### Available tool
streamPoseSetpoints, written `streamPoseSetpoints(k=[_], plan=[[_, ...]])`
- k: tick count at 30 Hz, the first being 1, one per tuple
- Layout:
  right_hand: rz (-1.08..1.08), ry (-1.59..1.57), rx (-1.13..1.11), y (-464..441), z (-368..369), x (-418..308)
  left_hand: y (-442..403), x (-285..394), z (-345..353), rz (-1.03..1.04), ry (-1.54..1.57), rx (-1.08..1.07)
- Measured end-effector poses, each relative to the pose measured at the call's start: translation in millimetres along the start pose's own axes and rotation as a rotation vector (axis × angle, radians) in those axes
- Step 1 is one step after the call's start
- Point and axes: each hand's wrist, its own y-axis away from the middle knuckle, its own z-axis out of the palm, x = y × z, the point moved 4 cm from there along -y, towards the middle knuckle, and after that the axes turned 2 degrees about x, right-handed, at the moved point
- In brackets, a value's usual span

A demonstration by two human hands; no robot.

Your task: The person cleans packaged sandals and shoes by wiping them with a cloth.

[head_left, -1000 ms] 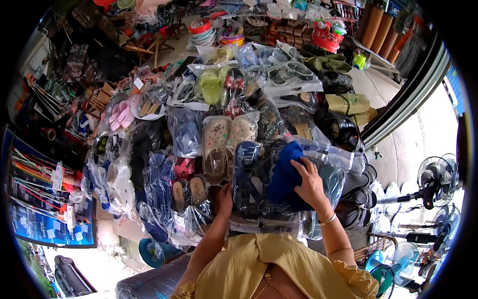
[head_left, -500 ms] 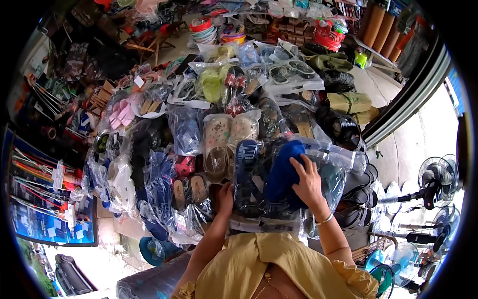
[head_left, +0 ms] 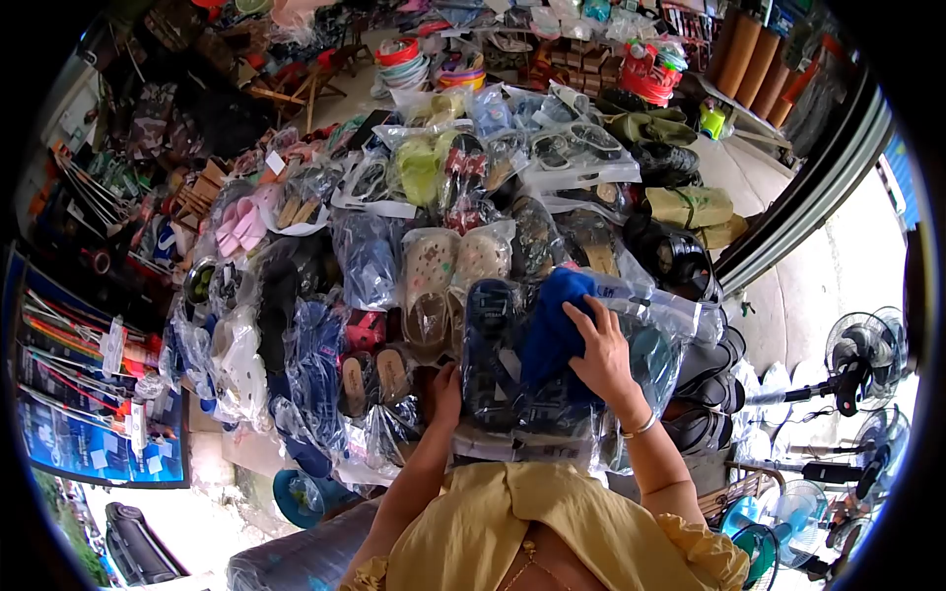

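A bunched blue cloth (head_left: 558, 330) lies under the fingers of my right hand (head_left: 603, 357), which presses it against a clear plastic bag of dark slippers (head_left: 491, 340). The fingers curve over the cloth. Beside the bag's left edge is my left hand (head_left: 443, 394); its thumb points up, and its other fingers are in shadow among the footwear. Just left of it lie tan-soled sandals (head_left: 394, 374). Beyond them are cream clogs (head_left: 431, 258) in clear plastic. A teal pair in plastic (head_left: 650, 355) sits right of my right hand.
Bagged shoes cover the display in front of me. Black shoes (head_left: 705, 389) line its right side, near several fans (head_left: 862, 345). A door track (head_left: 818, 187) runs along the right. Stacked basins (head_left: 401, 67) stand at the back, and a blue board (head_left: 94, 433) stands left.
My right hand and the blue cloth have shifted slightly left and down over the bagged slippers. My left hand has stayed in about the same place.
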Motion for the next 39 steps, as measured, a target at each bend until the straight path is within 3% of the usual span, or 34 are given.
streamPoseSetpoints(k=[5, 9, 13, 15, 17, 23, 26, 27, 30, 32, 36, 39], plan=[[-0.119, -0.227, -0.205, 15, 28, 0, 3, 4, 4, -0.026, 0.055, 0.01], [-0.02, 0.065, -0.051, 4, 19, -1, 3, 3, -1, -0.022, -0.015, 0.025], [-0.066, -0.094, -0.015, -2, 3, -7, 3, 5, 4, -0.028, 0.074, 0.025], [-0.095, -0.28, -0.187, 7, 16, -9, 2, 6, 6, -0.057, 0.073, 0.027], [-0.113, -0.121, -0.319, 17, 34, -10, 2, 4, 5, -0.087, 0.067, 0.038], [0.007, 0.012, -0.037, -3, 10, -3, -2, -4, 0, 0.006, -0.018, 0.033], [-0.098, -0.239, -0.106, 4, 11, -5, 0, -6, 2, -0.072, 0.077, -0.002], [-0.085, -0.339, -0.237, 10, 19, -6, 2, 1, 5, -0.077, 0.096, 0.002], [-0.065, -0.252, -0.391, 19, 36, -9, 2, 6, 6, -0.037, 0.096, 0.015], [-0.106, -0.05, -0.138, 14, 30, -6, 5, 5, 3, 0.01, 0.076, 0.023], [-0.021, 0.038, -0.049, 0, 9, -6, 1, 7, 4, -0.04, 0.102, 0.008], [-0.079, -0.348, -0.26, 10, 17, -9, 2, 3, 6, -0.069, 0.119, 0.016]])
